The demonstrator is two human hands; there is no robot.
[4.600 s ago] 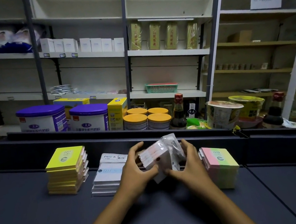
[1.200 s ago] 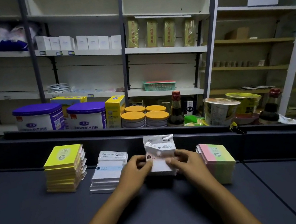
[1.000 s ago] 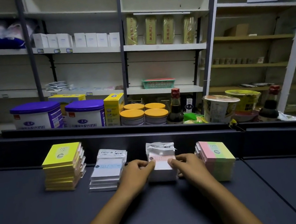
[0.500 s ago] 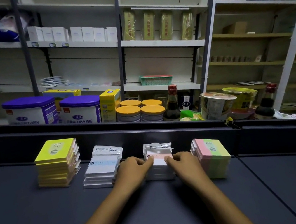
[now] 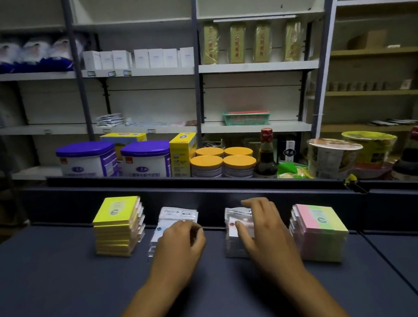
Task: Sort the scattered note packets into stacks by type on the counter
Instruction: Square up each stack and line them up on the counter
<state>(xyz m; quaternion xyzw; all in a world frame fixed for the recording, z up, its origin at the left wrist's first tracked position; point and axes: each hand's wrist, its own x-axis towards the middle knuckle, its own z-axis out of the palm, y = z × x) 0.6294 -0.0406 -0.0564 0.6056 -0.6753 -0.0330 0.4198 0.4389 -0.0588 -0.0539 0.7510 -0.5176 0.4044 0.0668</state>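
Note:
Four stacks of note packets stand in a row along the back of the dark counter. From the left they are a yellow stack, a white-and-blue stack, a white-and-pink stack and a pink-and-green stack. My left hand hovers over the front right part of the white-and-blue stack, its fingers loosely curled with nothing visible in them. My right hand lies on top of the white-and-pink stack with its fingers stretched out, hiding most of the top packet.
A raised dark ledge runs right behind the stacks. Beyond it stand purple-lidded tins, orange-lidded jars, sauce bottles and noodle cups. Shelving fills the back wall.
My left hand left the white-and-pink stack and moved left over the white-and-blue stack. My right hand slid from that stack's side onto its top.

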